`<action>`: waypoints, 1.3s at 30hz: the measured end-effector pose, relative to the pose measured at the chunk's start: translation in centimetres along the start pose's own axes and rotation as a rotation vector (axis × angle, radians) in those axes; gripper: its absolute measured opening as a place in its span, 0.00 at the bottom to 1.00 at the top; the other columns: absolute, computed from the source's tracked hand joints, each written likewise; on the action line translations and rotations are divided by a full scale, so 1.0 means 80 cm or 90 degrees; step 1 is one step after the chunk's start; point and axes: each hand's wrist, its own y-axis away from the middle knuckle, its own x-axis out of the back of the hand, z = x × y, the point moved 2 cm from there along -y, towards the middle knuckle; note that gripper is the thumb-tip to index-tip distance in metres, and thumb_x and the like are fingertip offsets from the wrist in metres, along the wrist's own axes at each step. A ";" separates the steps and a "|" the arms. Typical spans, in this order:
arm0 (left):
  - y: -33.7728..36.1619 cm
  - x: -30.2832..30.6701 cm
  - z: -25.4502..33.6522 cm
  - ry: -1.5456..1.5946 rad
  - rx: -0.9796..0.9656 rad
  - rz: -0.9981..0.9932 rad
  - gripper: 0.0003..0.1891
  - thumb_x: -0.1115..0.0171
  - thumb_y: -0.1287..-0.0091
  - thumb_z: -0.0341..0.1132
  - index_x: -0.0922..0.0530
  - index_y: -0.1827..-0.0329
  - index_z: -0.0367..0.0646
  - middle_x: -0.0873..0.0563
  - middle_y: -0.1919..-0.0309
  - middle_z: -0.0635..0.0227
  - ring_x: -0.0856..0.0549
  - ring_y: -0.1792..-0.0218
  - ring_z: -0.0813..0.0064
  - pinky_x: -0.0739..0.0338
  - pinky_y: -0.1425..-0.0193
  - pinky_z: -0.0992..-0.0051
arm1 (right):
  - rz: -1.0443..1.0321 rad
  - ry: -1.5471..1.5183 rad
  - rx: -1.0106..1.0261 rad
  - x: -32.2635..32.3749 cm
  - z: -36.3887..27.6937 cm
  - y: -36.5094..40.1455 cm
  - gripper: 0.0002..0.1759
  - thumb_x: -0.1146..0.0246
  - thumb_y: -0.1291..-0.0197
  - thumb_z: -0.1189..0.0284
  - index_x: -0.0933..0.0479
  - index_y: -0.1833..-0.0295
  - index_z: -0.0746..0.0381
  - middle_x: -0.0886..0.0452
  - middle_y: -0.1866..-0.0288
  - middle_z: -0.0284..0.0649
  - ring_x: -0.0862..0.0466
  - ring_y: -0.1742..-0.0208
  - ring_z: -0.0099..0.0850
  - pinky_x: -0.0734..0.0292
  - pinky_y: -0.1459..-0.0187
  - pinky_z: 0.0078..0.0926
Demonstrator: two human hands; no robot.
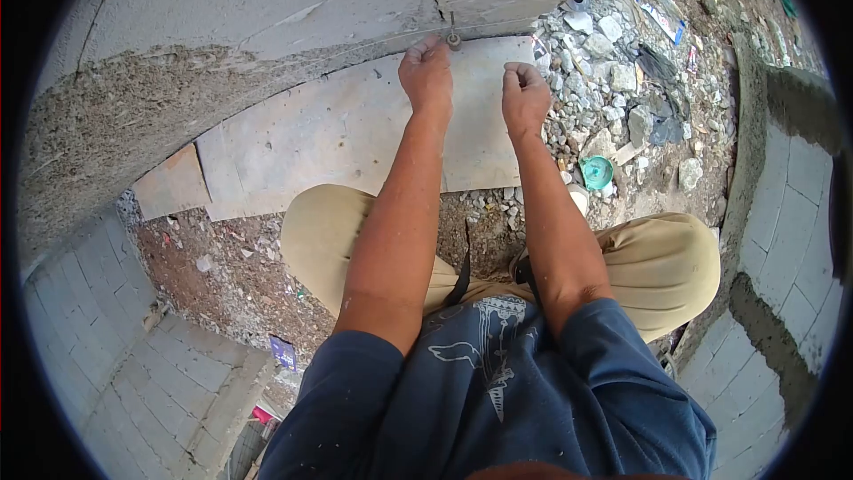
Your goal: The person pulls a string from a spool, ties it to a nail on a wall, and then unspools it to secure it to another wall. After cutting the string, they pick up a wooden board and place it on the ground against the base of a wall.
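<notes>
My left hand (426, 74) is closed at the base of the grey block wall (338, 0), close beside a small metal piece (454, 38) that hangs at the wall's lower edge. What its fingers hold is too small to make out. Over the right end of the pale board (329, 133) is my right hand (526, 100), its fingers curled together; anything in them is hidden. A thin line runs along the wall's lower part near my left hand. The board lies along the foot of the wall, in front of my knees.
Broken stones (622, 78) and rubble spread to the right, with a teal plastic lid (596, 172) among them. Block walls stand at the right (791, 204) and lower left (98, 293). A purple packet (283, 353) lies at the lower left.
</notes>
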 end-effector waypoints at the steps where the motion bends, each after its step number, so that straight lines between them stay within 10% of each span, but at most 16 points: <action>1: -0.001 0.001 0.000 0.009 0.004 -0.002 0.17 0.34 0.32 0.35 0.20 0.43 0.39 0.14 0.57 0.70 0.17 0.62 0.77 0.26 0.65 0.77 | -0.045 0.023 0.033 -0.003 -0.013 0.008 0.11 0.35 0.42 0.71 0.14 0.55 0.62 0.13 0.64 0.41 0.15 0.68 0.31 0.19 0.61 0.30; 12: 0.012 -0.003 0.028 0.250 0.075 -0.107 0.13 0.33 0.33 0.32 0.17 0.46 0.47 0.15 0.59 0.75 0.19 0.61 0.80 0.26 0.60 0.72 | -0.135 0.030 0.446 -0.016 -0.180 -0.019 0.10 0.32 0.41 0.71 0.13 0.55 0.58 0.13 0.61 0.41 0.13 0.70 0.35 0.18 0.63 0.30; 28: -0.014 -0.002 -0.014 0.290 0.035 -0.014 0.28 0.35 0.36 0.30 0.28 0.33 0.32 0.18 0.63 0.69 0.21 0.65 0.79 0.28 0.64 0.75 | -0.114 -0.365 0.338 -0.013 -0.256 0.014 0.08 0.36 0.31 0.74 0.17 0.52 0.66 0.13 0.63 0.35 0.15 0.64 0.20 0.20 0.60 0.21; 39: 0.024 0.004 0.059 0.413 0.111 0.014 0.12 0.32 0.36 0.38 0.20 0.53 0.45 0.17 0.59 0.70 0.18 0.60 0.74 0.25 0.58 0.70 | -0.151 -0.378 0.382 -0.009 -0.282 0.016 0.08 0.38 0.30 0.75 0.19 0.51 0.69 0.15 0.58 0.40 0.14 0.56 0.28 0.16 0.52 0.27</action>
